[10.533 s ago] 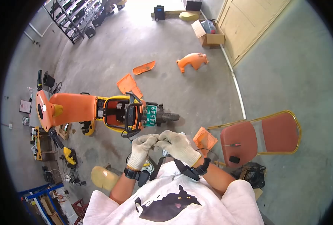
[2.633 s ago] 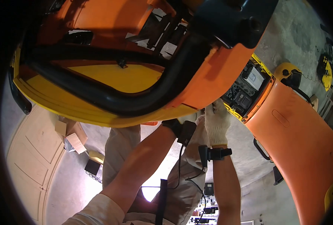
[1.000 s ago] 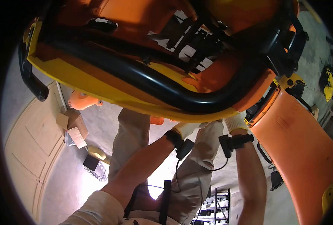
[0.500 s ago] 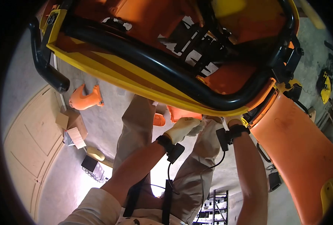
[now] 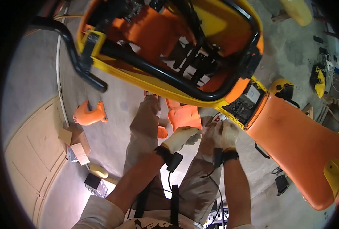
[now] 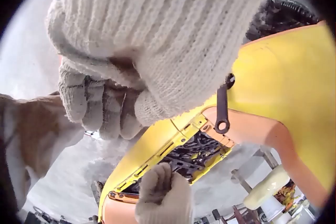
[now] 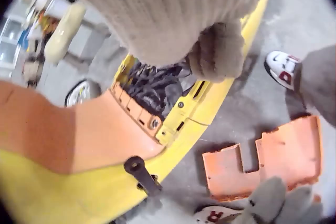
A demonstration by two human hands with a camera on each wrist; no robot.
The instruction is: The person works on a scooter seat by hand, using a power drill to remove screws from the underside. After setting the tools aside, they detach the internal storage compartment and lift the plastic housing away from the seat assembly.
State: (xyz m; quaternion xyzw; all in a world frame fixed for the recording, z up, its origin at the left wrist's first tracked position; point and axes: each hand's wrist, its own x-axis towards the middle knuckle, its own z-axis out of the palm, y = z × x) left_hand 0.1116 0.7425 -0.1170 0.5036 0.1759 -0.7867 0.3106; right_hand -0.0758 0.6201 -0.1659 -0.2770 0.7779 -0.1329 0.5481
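Both hands wear off-white knitted gloves. My left hand (image 5: 181, 139) hangs low between the trouser legs, beside the scooter. Its fingers (image 6: 100, 103) bend loosely toward the palm, and nothing shows in them. My right hand (image 5: 229, 135) is at the yellow side trim (image 7: 197, 111) of the open compartment (image 7: 152, 90), fingers (image 7: 218, 56) curled. I cannot tell whether it pinches something small. Black parts and wires fill the compartment, with the orange body panel (image 5: 295, 141) beside it. A black footrest (image 6: 222, 109) sticks out of the yellow side.
A black rear rack bar (image 5: 165, 76) crosses above my hands. On the floor lie a flat orange panel (image 7: 273, 155) and a curved orange fender (image 5: 90, 113). A cardboard box (image 5: 76, 141) stands by the door (image 5: 32, 152). A yellow helmet (image 5: 282, 87) lies beyond the scooter.
Earlier my gloved hands met over the floor behind the scooter. Then they worked under the rear rack, partly hidden. My left hand has since drawn away leftward; the head view has pulled back.
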